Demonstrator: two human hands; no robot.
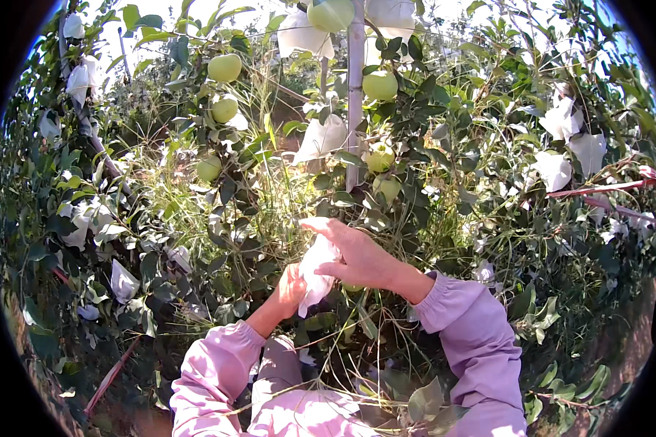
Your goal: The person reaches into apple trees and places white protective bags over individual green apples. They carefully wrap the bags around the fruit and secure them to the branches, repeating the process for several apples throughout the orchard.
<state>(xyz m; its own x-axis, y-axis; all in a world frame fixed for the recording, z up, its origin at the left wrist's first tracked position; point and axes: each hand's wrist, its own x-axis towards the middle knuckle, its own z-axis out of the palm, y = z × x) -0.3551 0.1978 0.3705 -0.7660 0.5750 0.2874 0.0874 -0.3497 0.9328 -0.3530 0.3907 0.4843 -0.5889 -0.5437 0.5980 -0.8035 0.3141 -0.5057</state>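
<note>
A white fruit bag (315,280) is between my two hands in the middle of the head view, its pale lower end hanging down. My left hand (291,288) pinches the bag's left side with closed fingers. Around its upper right side curves my right hand (361,255), thumb against the bag and fingers across its top. Whether an apple is inside the bag cannot be seen. Just below the right hand, part of a green apple (353,286) shows among leaves.
Bare green apples (224,68) hang on both sides of a pale upright post (355,95). Several white bags (323,138) hang in the surrounding trees. A red strap (605,188) crosses at the right. Thin twigs and leaves (425,399) stand close before my body.
</note>
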